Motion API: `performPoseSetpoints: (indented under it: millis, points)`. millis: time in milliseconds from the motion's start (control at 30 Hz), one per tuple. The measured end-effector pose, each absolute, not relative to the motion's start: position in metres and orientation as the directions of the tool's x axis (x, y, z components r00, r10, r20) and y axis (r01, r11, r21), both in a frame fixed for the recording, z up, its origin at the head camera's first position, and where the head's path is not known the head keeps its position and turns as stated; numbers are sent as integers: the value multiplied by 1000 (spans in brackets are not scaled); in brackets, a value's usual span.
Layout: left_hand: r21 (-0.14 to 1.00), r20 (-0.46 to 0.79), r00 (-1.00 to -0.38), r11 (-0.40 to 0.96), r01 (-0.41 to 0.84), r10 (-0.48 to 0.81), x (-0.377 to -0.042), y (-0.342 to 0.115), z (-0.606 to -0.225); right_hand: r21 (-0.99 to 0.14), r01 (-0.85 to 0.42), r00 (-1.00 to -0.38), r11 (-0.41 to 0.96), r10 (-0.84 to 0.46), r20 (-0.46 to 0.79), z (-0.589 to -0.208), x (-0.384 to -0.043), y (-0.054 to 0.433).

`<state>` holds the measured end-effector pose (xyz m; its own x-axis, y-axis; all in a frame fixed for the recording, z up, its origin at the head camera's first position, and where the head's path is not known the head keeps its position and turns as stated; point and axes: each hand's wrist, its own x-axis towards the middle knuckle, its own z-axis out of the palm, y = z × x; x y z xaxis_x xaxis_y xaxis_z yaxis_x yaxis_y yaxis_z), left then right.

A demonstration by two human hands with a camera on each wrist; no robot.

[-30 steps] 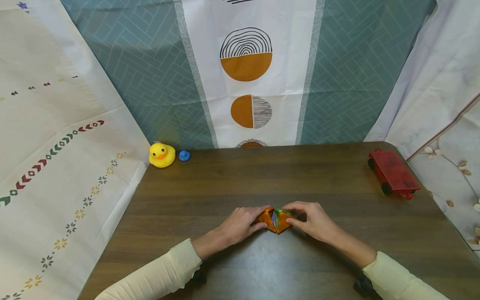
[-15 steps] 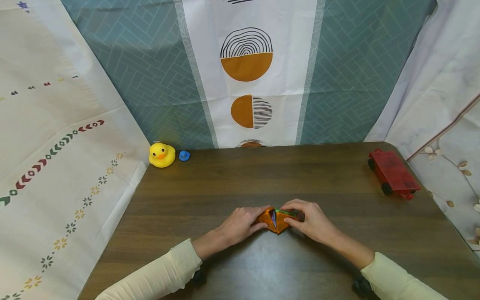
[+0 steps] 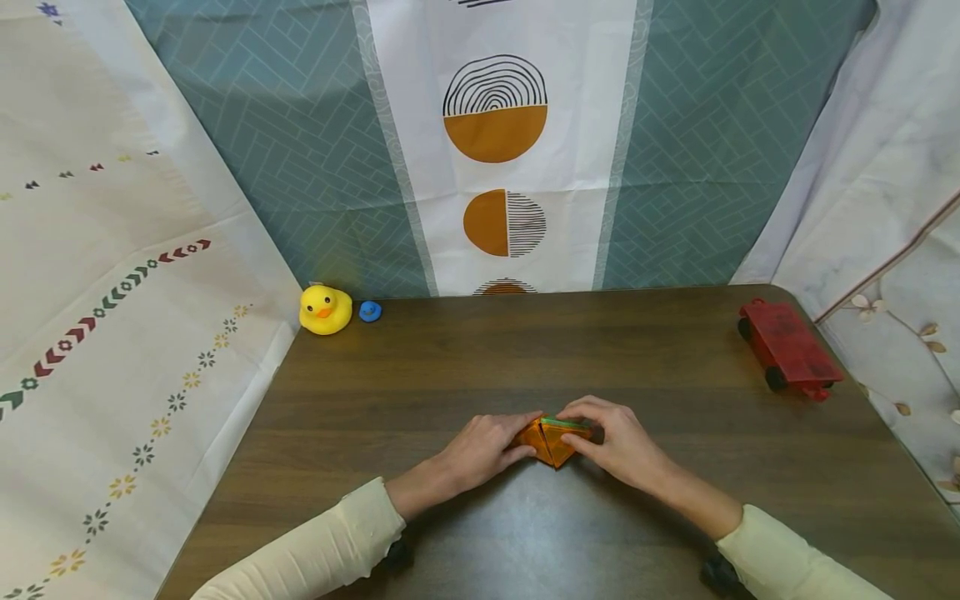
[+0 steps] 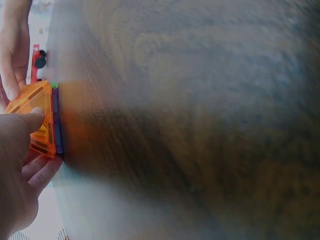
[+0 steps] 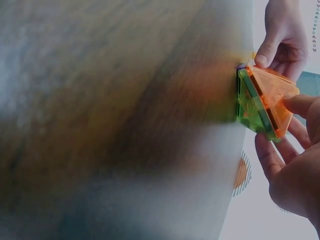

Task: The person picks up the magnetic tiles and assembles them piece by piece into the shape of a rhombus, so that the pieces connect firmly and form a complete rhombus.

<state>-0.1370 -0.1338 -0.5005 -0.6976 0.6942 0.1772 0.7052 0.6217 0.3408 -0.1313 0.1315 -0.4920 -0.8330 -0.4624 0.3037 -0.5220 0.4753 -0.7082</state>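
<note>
Translucent orange triangular magnetic tiles (image 3: 561, 439) meet in a small pointed shape at the middle of the table. My left hand (image 3: 480, 450) holds the left side, its thumb (image 4: 36, 116) on an orange face and its fingers behind. From the other side, my right hand (image 3: 621, 442) pinches an orange tile (image 5: 270, 90) together with a green tile (image 5: 252, 112), thumb in front and fingers at the back. Low against the tabletop, a purple tile (image 4: 57, 120) shows as an edge under the orange ones. The inside of the shape is hidden.
A yellow rubber duck (image 3: 326, 310) and a small blue duck (image 3: 370, 311) stand at the back left of the wooden table (image 3: 480, 358). Toward the right edge sits a red toy cart (image 3: 791, 346) with black wheels. Patterned cloths (image 3: 675, 150) hang around the table.
My right hand has shifted slightly left and tipped its tiles inward. The gap between the two orange faces, where purple showed, has closed. My left hand has stayed in place.
</note>
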Motion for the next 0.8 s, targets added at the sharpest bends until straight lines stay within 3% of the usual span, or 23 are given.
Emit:
performPoseSetpoints:
  millis: [167,467,800]
  points:
    - [348,173,-701,623,701,692,-137,-134,-500,-701,-529,-827,478,-477,299,-494,-132,130]
    - [439,150,-691,578,688,707,-138,-138,-496,-736,-490,-782,467,-609,135,-499,-133,132]
    - [480,162,-694,558,677,702,-142,-140,-496,-724,-514,-752,460,-647,123,-503,-134,130]
